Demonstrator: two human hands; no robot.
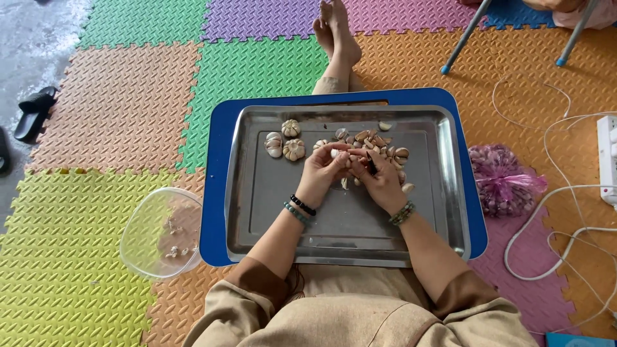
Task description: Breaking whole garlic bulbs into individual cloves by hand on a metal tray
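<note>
My left hand (323, 172) and my right hand (382, 180) meet over the middle of a steel tray (350, 241), fingers closed together on a garlic clove (344, 159) between them. A pile of loose garlic cloves (379, 142) lies just beyond my fingers. Whole garlic bulbs (294, 150) sit at the tray's far left. The tray rests on a blue lap table (215, 193). Beaded bracelets ring both wrists.
A clear plastic bowl (160, 232) with a few peel scraps stands left of the table on the coloured foam mats. A pink mesh bag of garlic (504, 181) lies to the right, near white cables (553, 212) and a power strip (607, 154). Black sandals (33, 112) lie far left.
</note>
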